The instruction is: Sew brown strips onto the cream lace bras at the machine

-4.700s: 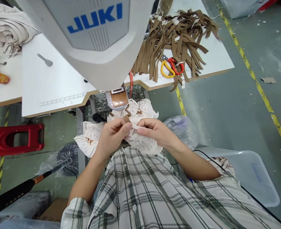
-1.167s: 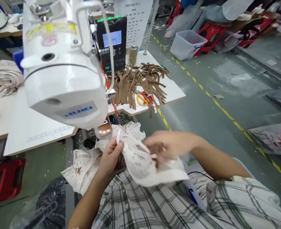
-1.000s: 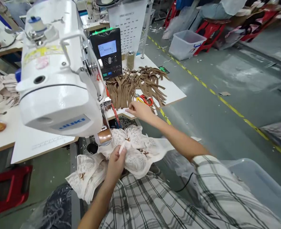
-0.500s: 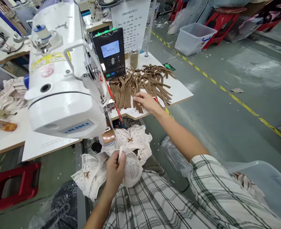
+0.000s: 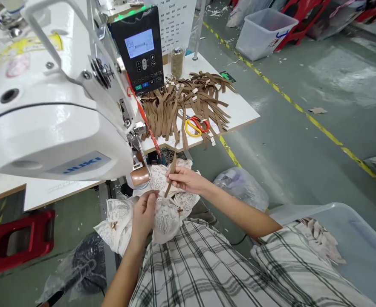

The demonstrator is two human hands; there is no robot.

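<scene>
A white lace garment (image 5: 167, 213) lies bunched in my lap under the head of a white sewing machine (image 5: 53, 115). My left hand (image 5: 145, 213) is closed on the lace. My right hand (image 5: 185, 180) pinches one brown strap (image 5: 172, 170) that hangs over the lace, close to the machine's copper-coloured arm end (image 5: 140, 177). A pile of several more brown straps (image 5: 181, 104) lies on the white table (image 5: 235, 113) to the right of the machine, with yellow and red scissors (image 5: 196, 125) on it.
A black control panel (image 5: 140, 49) stands behind the strap pile beside a thread cone (image 5: 177, 62). A clear plastic bin (image 5: 344, 251) with fabric sits at my right; a plastic bag (image 5: 244, 192) lies below the table edge. A red stool (image 5: 15, 241) stands at the left.
My right hand has come back from the strap pile on the table to the lace, now carrying one brown strap. My left hand has stayed on the lace.
</scene>
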